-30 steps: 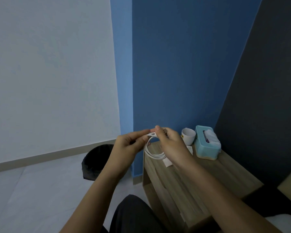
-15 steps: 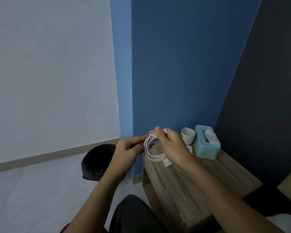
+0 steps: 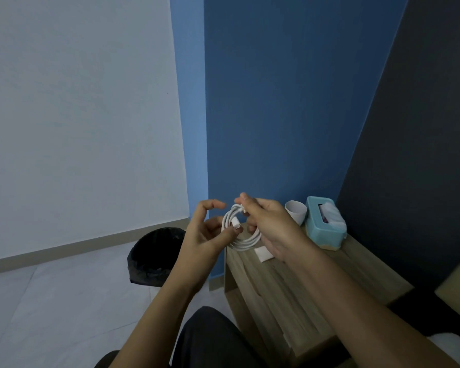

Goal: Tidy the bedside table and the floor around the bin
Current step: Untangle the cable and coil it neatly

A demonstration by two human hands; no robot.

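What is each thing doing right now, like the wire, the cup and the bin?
Cable: coiled in a loop, held over the edge of the table.
Right hand: pinches the coil's top.
Left hand: fingers curled, thumb on the cable's plug.
Cup: standing on the table, mouth up.
Tissue box: on the table, tissue poking out.
Bin: on the floor, open, black bag inside.
White piece: flat on the table, partly hidden.
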